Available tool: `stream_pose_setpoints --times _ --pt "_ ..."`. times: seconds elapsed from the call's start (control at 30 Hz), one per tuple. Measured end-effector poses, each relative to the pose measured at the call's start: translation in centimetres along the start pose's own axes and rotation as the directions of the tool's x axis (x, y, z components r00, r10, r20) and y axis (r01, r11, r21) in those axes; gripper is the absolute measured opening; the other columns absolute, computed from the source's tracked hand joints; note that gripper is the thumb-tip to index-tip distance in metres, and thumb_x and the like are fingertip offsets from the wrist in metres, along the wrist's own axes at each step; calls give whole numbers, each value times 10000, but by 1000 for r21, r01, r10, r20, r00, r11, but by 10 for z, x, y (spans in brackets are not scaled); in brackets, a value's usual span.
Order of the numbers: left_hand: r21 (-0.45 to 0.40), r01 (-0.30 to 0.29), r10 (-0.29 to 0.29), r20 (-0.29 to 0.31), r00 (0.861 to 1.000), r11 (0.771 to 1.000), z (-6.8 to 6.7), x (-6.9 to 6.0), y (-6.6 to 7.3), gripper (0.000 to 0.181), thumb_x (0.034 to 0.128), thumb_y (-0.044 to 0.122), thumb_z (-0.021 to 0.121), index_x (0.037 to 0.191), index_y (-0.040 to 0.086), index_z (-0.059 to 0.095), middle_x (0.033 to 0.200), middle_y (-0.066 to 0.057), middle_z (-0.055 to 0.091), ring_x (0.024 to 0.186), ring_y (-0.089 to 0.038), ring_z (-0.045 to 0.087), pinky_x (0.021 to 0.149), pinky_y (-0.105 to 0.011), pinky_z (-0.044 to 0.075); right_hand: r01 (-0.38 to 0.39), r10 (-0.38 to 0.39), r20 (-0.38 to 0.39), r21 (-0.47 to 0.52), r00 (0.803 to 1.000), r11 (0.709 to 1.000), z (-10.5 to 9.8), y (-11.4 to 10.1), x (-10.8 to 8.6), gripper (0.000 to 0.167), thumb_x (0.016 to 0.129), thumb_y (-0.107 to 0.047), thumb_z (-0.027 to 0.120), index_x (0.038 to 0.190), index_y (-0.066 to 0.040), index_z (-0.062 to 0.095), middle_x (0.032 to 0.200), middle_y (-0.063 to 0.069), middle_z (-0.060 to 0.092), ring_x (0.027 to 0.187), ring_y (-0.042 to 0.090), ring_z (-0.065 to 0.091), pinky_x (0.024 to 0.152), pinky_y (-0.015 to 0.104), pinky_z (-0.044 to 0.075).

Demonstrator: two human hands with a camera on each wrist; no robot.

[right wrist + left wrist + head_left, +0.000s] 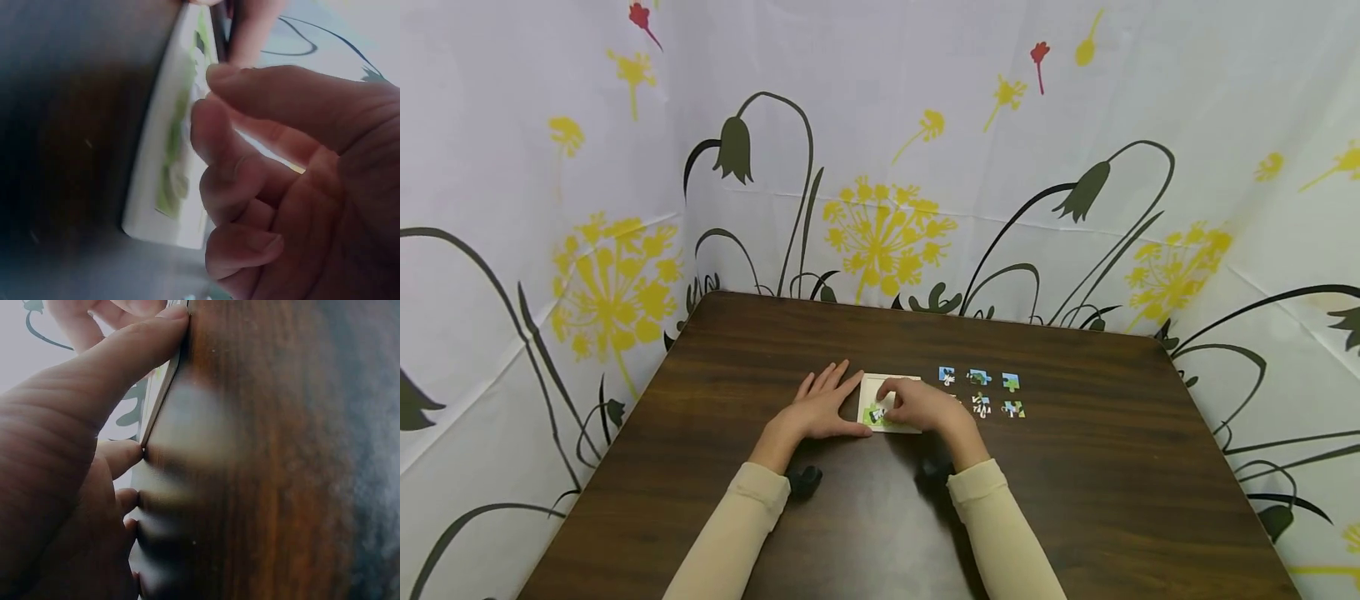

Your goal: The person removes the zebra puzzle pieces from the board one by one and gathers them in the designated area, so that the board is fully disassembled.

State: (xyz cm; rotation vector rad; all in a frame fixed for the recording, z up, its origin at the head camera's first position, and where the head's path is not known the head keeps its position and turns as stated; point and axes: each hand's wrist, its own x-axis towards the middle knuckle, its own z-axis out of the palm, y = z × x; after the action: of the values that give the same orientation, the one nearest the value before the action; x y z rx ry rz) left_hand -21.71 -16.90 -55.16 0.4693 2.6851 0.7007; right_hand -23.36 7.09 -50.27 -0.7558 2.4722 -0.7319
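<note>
A small pale puzzle tray (pixel 891 429) lies flat on the table, with green, white and black puzzle pieces (pixel 173 187) along its near side. My left hand (pixel 816 413) spreads its fingers at the tray's left edge; in the left wrist view the thumb (pixel 150 340) touches the tray's rim (pixel 159 403) and the fingertips rest on the table. Over the tray, my right hand (pixel 927 405) has its fingers curled. Its thumb and index finger pinch at a puzzle piece (pixel 877 414) on the near left, whose edges the fingertips partly hide.
Right of the tray lie several loose puzzle pieces (pixel 979 377) in two rows, one partly behind my right hand. A dark brown wooden table (pixel 1075 483) carries everything. White flower-printed curtains (pixel 880 125) enclose its back and sides.
</note>
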Motion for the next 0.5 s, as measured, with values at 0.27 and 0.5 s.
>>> stream_pose_setpoints --times 0.27,0.5 --pt "-8 -13 13 -12 1000 1000 5 3 -5 1166 845 725 777 1744 239 216 1836 -105 31 1700 -378 -4 1328 -666 -52 35 -34 -16 30 999 999 14 1 8 260 978 -76 730 1227 -82 655 855 20 668 711 123 581 669 261 477" --pt "-10 -13 13 -18 1000 1000 3 5 -6 1156 856 722 772 1746 250 205 1838 -91 27 1703 -360 -18 1329 -654 -64 55 -55 2 58 998 997 12 -1 8 273 990 -52 706 1239 -55 594 821 11 604 691 132 537 656 265 439"
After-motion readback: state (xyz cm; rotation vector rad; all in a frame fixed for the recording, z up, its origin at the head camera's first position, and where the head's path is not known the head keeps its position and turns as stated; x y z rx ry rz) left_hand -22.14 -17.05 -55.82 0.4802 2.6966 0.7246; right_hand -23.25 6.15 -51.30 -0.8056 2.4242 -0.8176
